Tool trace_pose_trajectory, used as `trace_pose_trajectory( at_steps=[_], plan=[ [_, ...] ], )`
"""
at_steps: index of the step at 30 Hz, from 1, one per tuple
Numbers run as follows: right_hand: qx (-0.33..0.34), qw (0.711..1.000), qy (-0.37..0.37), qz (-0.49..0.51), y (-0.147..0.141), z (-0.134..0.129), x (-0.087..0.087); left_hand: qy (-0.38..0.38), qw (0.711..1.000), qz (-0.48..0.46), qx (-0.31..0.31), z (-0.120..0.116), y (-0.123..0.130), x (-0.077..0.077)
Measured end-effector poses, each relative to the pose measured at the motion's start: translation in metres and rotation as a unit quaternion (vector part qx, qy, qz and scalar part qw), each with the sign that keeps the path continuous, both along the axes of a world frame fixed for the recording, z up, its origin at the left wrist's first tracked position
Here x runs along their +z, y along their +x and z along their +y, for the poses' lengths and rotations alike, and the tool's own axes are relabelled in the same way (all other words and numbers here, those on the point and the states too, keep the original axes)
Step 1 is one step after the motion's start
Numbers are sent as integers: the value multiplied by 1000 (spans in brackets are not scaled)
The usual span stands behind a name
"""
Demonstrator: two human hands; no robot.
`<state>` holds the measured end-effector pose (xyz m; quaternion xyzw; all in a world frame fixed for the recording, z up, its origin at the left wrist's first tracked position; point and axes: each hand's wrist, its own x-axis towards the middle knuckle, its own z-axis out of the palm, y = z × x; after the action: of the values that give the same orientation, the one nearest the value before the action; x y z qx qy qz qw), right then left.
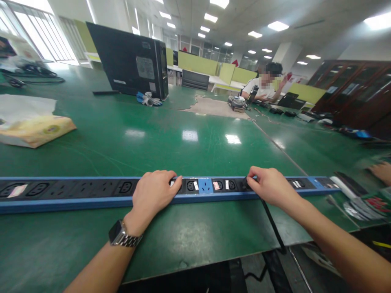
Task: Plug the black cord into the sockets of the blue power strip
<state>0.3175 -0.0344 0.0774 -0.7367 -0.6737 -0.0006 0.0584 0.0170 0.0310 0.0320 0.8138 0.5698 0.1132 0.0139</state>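
A long blue-edged power strip (91,202) with black sockets and a blue socket lies across the green table near its front edge. My left hand (154,187), a watch (117,232) on its wrist, is wrapped over the strip left of the blue socket (205,186). My right hand (271,185) pinches a black plug (244,183) at a socket right of the blue one. How deep the plug sits is hidden by my fingers. From under this hand a black cable (273,223) runs down over the table edge. Small white and pink labels mark some sockets.
Behind the strip stand a black computer case (128,65), gloves (149,99) and a tissue pack (39,128). Another person (259,87) sits across the table near small equipment (238,102). At the right edge another person's hand (381,172) shows near a plastic bag (366,207).
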Motion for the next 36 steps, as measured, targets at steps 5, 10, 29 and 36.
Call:
trace_pose_trajectory(
  at_steps=[5,10,29,36],
  plan=[
    [25,999,-12,47,7,3,5,-2,1000,0,-1,0,0,-1],
    [17,996,-17,88,12,11,-1,0,1000,4,2,0,0,-1],
    [73,974,72,200,-67,-5,26,12,1000,1,3,-1,1,-2],
    [54,990,1,131,-103,38,-3,18,1000,-13,-8,-1,-1,-3]
  ],
)
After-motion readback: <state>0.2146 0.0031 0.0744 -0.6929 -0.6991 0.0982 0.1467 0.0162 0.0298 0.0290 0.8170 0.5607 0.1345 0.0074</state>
